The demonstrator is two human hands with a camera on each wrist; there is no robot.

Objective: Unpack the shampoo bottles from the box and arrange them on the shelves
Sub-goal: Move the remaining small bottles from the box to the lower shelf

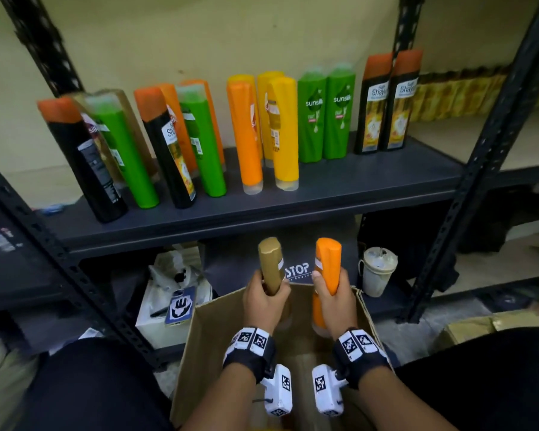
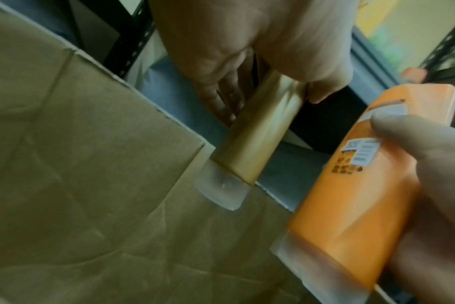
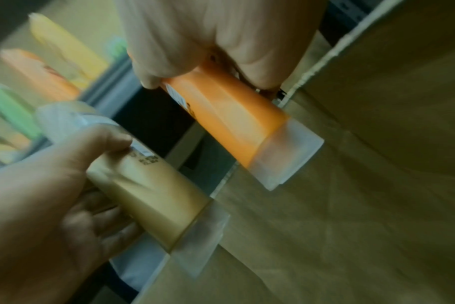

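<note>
My left hand (image 1: 266, 298) grips a gold shampoo bottle (image 1: 271, 264) around its middle, its clear cap (image 2: 221, 190) pointing down over the open cardboard box (image 1: 199, 343). My right hand (image 1: 332, 301) grips an orange shampoo bottle (image 1: 327, 265), also cap (image 3: 288, 156) down, above the box's far edge. In the left wrist view the gold bottle (image 2: 257, 142) runs under my fingers, with the orange bottle (image 2: 356, 185) at the right. The right wrist view shows the orange bottle (image 3: 229, 121) and the gold bottle (image 3: 148, 195). Both bottles stand below the dark shelf (image 1: 339, 188), which carries several bottles.
On the shelf stand black (image 1: 84, 163), green (image 1: 325, 116), orange (image 1: 245, 135) and yellow (image 1: 282, 132) bottles. Black slotted uprights (image 1: 479, 163) frame it. Below are a white lidded cup (image 1: 376, 270), a phone (image 1: 181, 304) on a white box and a bag (image 1: 175, 272). My knees flank the box.
</note>
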